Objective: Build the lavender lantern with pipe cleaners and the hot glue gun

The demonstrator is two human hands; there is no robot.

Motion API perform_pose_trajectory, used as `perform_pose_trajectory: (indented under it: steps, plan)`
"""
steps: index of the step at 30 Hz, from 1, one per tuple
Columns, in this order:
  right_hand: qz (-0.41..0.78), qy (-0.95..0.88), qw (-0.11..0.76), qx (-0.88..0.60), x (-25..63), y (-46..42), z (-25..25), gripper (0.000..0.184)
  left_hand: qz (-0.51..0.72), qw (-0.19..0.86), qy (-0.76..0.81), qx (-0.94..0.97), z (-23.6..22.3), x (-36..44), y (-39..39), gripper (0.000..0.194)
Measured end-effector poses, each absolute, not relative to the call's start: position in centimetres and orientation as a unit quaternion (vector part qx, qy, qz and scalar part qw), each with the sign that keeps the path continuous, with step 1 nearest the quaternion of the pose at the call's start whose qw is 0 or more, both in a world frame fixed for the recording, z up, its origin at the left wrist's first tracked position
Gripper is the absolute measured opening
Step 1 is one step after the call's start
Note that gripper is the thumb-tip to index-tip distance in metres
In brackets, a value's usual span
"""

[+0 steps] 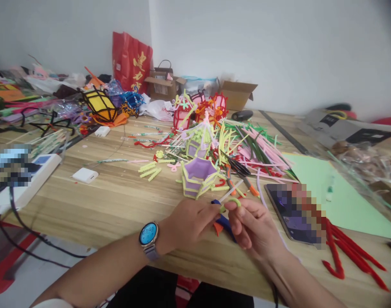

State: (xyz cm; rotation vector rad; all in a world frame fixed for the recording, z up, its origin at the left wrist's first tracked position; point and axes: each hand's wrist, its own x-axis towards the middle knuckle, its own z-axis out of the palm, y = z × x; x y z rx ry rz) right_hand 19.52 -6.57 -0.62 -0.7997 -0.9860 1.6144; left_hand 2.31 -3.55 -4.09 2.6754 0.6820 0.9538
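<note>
Between both hands is a short curved piece of yellow-green pipe cleaner [233, 202]. My left hand [191, 220], with a watch [148, 235] on its wrist, pinches one end. My right hand [253, 222] grips the other end between thumb and forefinger. Just beyond the hands stands a purple hexagonal cup shape edged in yellow-green pipe cleaner [198, 177]. Something blue with an orange part [227, 226] lies under the hands, partly hidden. Orange-and-grey handled pliers [229, 182] rest behind the right hand.
Short yellow-green pieces [150, 171] lie left of the cup. Behind it is a heap of pink and green pipe cleaners [259, 149]. A phone [289, 214], red pipe cleaners [355, 252] and a green sheet [345, 196] are at right; a power strip [38, 175] is at left.
</note>
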Motion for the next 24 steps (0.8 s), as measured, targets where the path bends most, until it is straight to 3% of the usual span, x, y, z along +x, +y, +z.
perform_pose_trajectory:
  steps: [6, 13, 19, 24]
  plan:
    - [0.741, -0.416, 0.445, -0.284, 20.4, -6.3, -1.3, 0.021, 0.369, 0.113, 0.258, 0.886, -3.2, 2.0, -3.6, 0.029]
    - [0.722, -0.531, 0.381, -0.226, 22.0, -7.0, -1.5, 0.015, 0.400, -0.013, 0.220, 0.889, -3.5, 1.7, -3.5, 0.024]
    - [0.491, -0.751, 0.395, -0.197, 21.9, -8.1, 0.9, 0.021, 0.423, -0.064, 0.158, 0.890, -3.8, 2.4, -3.6, 0.020]
    - [0.403, -0.824, 0.352, -0.189, 22.0, -8.5, 2.0, 0.022, 0.455, -0.070, 0.108, 0.881, -4.2, 2.9, -3.6, 0.018]
